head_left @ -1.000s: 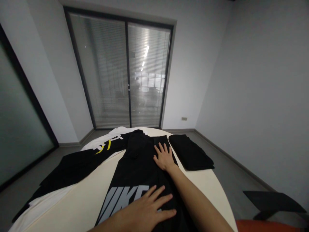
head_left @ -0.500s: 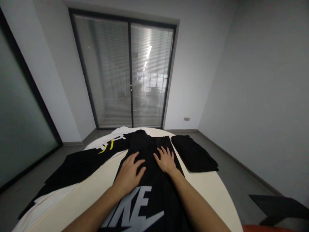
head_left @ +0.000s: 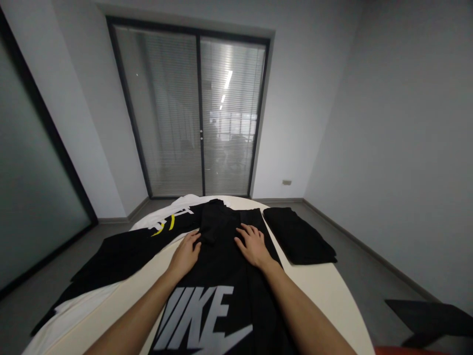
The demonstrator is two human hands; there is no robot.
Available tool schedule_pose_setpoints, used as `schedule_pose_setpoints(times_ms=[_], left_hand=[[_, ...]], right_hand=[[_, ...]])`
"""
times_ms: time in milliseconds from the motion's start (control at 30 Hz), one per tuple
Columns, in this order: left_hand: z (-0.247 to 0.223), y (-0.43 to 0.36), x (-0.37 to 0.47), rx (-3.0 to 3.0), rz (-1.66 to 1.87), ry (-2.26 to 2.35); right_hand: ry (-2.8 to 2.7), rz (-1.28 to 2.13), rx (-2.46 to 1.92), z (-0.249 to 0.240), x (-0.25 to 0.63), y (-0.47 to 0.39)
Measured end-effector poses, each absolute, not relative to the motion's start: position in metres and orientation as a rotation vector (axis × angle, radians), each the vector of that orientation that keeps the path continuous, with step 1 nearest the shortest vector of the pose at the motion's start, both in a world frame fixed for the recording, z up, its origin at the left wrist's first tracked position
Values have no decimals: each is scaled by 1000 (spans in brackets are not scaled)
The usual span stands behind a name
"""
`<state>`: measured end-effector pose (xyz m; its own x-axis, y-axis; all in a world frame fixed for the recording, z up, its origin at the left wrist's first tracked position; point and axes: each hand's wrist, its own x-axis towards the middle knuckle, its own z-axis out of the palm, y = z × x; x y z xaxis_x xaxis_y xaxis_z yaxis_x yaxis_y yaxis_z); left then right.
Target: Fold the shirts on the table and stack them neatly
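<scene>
A black shirt (head_left: 225,266) with large grey "NIKE" lettering lies lengthwise in front of me, its near end running out of view. Near its far left side, a sleeve-like flap (head_left: 214,224) is folded inward on top. My left hand (head_left: 186,254) rests at the shirt's left edge beside that flap, fingers loosely bent and the thumb apart. On the right half of the cloth, my right hand (head_left: 254,246) lies palm down with its fingers spread, pressing on the folded-in strip.
A folded black garment (head_left: 297,236) sits at the right of the cream round table (head_left: 318,291). Black clothing (head_left: 121,251) with white and yellow print lies over white cloth (head_left: 88,303) on the left. A dark chair part (head_left: 430,318) stands at lower right.
My left hand has moved left, from on top of the shirt to its edge. The flap on the far left now shows folded inward. My right hand has barely moved.
</scene>
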<state>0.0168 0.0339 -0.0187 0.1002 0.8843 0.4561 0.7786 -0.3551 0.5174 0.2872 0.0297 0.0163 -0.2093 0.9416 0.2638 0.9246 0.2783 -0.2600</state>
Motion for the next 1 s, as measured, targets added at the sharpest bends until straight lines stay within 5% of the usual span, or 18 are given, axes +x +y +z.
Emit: schedule_pose_setpoints(times_ms=[300, 667, 1000], left_hand=[[-14, 21, 27, 2251, 1128, 1600], [-13, 18, 32, 2210, 1108, 1500], [20, -8, 34, 2098, 978, 1463]], right_hand=[[-2242, 360, -1274, 41, 251, 44], [-1811, 842, -1747, 38, 164, 96], [-1534, 1078, -1651, 23, 176, 113]])
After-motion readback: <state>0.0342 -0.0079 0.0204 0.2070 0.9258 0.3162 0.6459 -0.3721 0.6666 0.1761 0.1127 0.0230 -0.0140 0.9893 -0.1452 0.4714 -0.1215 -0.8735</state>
